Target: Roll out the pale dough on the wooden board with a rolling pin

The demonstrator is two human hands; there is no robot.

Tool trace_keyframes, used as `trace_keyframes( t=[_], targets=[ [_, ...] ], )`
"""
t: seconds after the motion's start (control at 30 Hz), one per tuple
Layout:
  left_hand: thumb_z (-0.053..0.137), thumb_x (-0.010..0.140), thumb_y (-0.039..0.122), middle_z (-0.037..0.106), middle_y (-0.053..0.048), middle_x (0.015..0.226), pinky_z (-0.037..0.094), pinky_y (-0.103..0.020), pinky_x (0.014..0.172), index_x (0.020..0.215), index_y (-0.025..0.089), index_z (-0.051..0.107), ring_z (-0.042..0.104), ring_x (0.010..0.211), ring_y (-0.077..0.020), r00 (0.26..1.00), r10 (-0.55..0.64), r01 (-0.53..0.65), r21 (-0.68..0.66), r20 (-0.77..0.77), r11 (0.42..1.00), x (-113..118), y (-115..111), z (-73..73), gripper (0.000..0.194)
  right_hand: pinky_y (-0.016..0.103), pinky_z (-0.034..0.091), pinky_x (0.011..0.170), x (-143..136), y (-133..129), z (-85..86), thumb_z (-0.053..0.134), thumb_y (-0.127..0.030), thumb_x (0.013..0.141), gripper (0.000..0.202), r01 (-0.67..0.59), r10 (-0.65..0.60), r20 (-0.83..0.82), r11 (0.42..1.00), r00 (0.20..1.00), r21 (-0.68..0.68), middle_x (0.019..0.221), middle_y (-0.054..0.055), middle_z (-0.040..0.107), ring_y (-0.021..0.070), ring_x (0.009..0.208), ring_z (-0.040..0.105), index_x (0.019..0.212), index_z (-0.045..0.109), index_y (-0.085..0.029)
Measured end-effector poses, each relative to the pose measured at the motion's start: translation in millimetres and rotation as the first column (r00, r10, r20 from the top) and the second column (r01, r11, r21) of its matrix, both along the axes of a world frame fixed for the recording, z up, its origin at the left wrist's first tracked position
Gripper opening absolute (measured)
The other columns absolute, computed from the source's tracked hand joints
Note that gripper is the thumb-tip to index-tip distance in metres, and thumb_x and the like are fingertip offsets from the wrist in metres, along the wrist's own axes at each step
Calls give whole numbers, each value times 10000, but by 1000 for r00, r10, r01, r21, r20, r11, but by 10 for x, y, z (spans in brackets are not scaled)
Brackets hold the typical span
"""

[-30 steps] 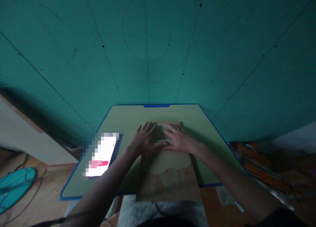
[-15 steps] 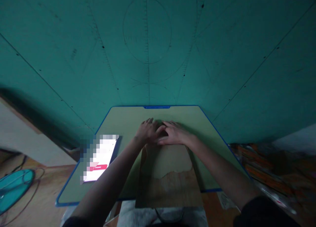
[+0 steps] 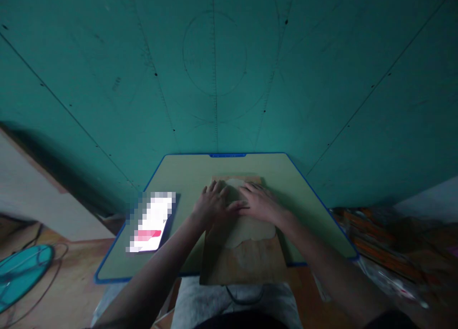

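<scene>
A pale, flat sheet with a wavy edge (image 3: 246, 231), soft like dough or clay, covers much of a wooden board (image 3: 246, 267). My left hand (image 3: 213, 201) lies on the sheet's far left side with its fingers spread. On the far right side rests my right hand (image 3: 260, 202), fingers stretched out flat and pointing away from me. The two thumbs come close together over the middle of the sheet. Both palms hide part of it, while its rounded far end shows between the fingers.
The board lies on a small blue-edged table (image 3: 186, 174), its near end jutting over my lap. A lit phone or tablet (image 3: 155, 219) is on the table's left. Behind stands a green wall (image 3: 222, 104). A turquoise round object (image 3: 25, 274) is on the floor at left.
My hands have drawn slightly towards me and spread a little apart from the far end. The sheet's far end and the board's far edge now show. The view has shifted slightly.
</scene>
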State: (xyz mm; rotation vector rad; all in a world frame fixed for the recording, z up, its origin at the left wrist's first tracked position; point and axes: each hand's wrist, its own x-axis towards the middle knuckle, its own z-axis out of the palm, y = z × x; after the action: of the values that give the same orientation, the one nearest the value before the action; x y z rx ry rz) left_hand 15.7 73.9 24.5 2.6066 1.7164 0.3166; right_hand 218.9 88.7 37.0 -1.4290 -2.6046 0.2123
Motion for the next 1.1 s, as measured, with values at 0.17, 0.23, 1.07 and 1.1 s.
trace_keyframes(
  t=[0.17,0.23,1.07,1.1],
  targets=[
    [476,957,708,549,-234,1482,457,-546,1106,1357,140,588,470,1424,-397,1000,17,-17,12,-5,1000,18,-225,16,704,516,500,1076,193,-169,-57,683,-554,921,617,-10,11,-10,998,1000,64,1526,171,544,359,1384,529,1411,605,-186],
    [531,963,650,537,-257,1489,482,-505,1096,1355,101,578,501,1405,-389,1000,-1,1,7,-4,1000,13,-318,24,677,511,496,1094,249,-261,-86,657,-485,958,527,-42,46,-30,993,999,107,1488,161,587,337,1367,553,1388,624,-181],
    [614,794,825,492,-243,1548,375,-562,1166,1441,135,528,393,1484,-418,998,-8,6,-36,-61,999,7,-28,51,950,488,450,1139,283,-107,-78,539,-546,1011,562,-12,14,-41,999,999,48,1551,189,509,334,1421,497,1409,598,-155],
    [609,788,837,495,-238,1547,373,-566,1165,1435,142,534,388,1486,-422,999,-12,9,-50,-53,999,13,11,63,952,480,440,1145,272,-66,-58,526,-575,1009,592,-4,5,-37,999,999,34,1564,189,494,335,1431,485,1420,592,-154]
  ],
)
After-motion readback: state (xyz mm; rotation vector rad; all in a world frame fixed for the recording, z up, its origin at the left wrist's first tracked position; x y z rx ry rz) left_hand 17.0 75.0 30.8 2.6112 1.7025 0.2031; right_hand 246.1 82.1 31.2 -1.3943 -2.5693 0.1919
